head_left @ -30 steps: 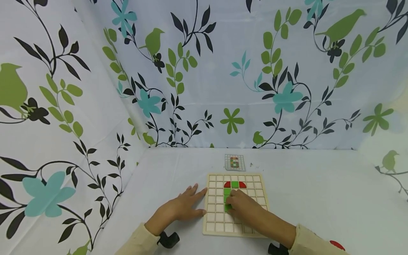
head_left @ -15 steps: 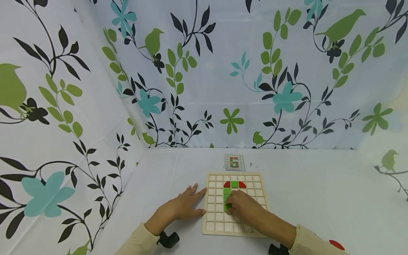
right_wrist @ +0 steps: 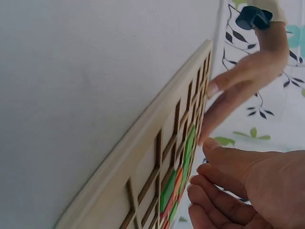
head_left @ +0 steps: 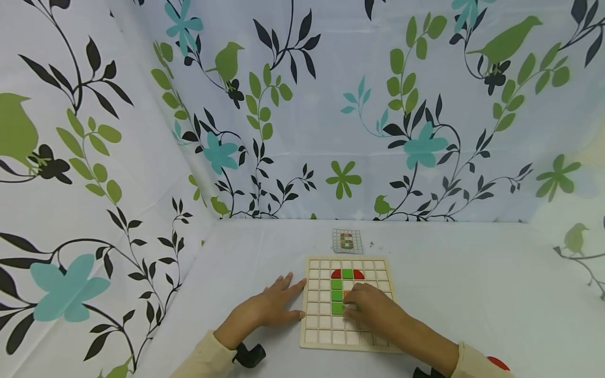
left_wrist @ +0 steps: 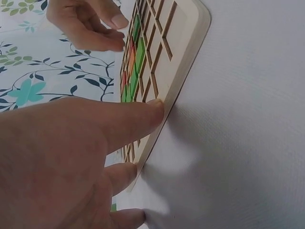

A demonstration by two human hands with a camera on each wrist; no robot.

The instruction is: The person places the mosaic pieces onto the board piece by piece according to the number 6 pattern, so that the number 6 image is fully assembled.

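Observation:
A wooden grid board (head_left: 326, 336) (left_wrist: 188, 47) (right_wrist: 143, 124) lies on the white table. It holds a red quarter tile (head_left: 336, 273), a green tile (head_left: 347, 273), a second red tile (head_left: 359, 274) and a column of green tiles (head_left: 336, 295). My right hand (head_left: 366, 307) (right_wrist: 214, 191) hovers low over the board's middle, curled fingers pinching an orange tile (head_left: 345, 295) (right_wrist: 177, 183) in the cell right of the green column. My left hand (head_left: 269, 310) (left_wrist: 119, 124) lies flat on the table, fingertips touching the board's left edge.
A small pattern card (head_left: 347, 240) lies just beyond the board. Floral cloth walls (head_left: 302, 115) close off the back and left. Something red (head_left: 496, 362) shows at the bottom right. Bare white table spreads to the right of the board.
My right hand has shifted slightly right off the green column, uncovering its lower tiles, and an orange tile now shows at its fingertips. The left hand has stayed put.

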